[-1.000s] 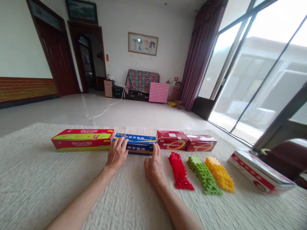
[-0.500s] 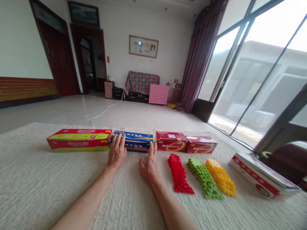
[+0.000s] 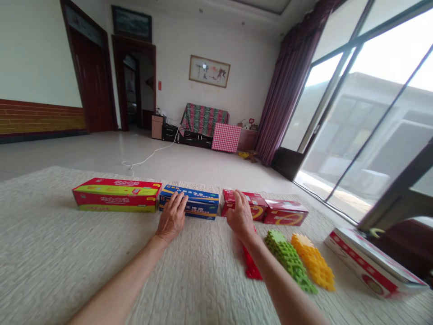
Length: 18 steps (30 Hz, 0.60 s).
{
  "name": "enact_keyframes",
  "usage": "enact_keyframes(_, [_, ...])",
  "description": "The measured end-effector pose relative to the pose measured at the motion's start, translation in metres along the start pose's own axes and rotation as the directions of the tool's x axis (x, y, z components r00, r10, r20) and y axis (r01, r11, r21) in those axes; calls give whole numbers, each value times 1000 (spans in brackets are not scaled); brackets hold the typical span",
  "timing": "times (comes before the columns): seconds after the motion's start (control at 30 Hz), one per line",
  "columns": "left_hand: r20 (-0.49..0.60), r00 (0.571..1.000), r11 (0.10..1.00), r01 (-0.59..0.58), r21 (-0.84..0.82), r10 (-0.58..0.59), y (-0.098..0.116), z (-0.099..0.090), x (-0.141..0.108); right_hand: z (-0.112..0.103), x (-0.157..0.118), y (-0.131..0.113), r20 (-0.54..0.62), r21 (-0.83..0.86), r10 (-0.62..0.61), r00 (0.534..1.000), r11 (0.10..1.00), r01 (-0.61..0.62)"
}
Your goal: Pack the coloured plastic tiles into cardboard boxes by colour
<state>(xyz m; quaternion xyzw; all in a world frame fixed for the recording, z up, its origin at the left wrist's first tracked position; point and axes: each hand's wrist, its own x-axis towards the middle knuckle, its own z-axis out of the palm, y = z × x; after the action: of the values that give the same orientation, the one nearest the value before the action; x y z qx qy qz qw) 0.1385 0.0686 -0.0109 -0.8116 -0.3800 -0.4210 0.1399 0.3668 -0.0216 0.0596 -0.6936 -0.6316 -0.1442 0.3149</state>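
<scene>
My left hand (image 3: 172, 217) rests on the front of a blue battery box (image 3: 206, 208), its fingers stretched out and not wrapped round it. My right hand (image 3: 241, 214) is at the left one of two dark red boxes (image 3: 255, 198), fingers extended and covering part of its front; whether it touches the box I cannot tell. The other red box (image 3: 287, 212) stands against it on the right. To the left of the blue box is a longer red and yellow-green box (image 3: 115, 196). Red plastic lattice pieces (image 3: 252, 264) lie partly hidden under my right forearm.
Right of my right arm lie green lattice pieces (image 3: 291, 259) and yellow ones (image 3: 313, 262). A white and red carton (image 3: 372, 266) sits farther right on the pale textured cloth (image 3: 111, 257). Beyond it, a white cable (image 3: 149, 157) trails over the tiled floor.
My right hand has moved from the blue box's right end to the left red box. My left hand has slid slightly right along the blue box. The view has shifted a little.
</scene>
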Motion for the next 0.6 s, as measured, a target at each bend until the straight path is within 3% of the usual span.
enact_keyframes(0.03, [6,1000,1000,1,-8,-1,0,0,0,-5,10,10,130,-129,27,991,992,-10])
enact_keyframes(0.07, [9,1000,1000,4,-11,-3,-1,1,0,-10,19,20,189,-168,37,981,986,-4])
enact_keyframes(0.3, [45,999,1000,-2,22,1,0,0,0,-20,64,65,450,-249,33,893,965,89])
enact_keyframes(0.47, [71,997,1000,7,21,-8,2,-2,0,-11,76,71,579,-242,19,815,959,149])
enact_keyframes(0.6, [78,997,1000,23,2,-23,4,-4,1,-5,77,69,596,-228,-9,803,957,180])
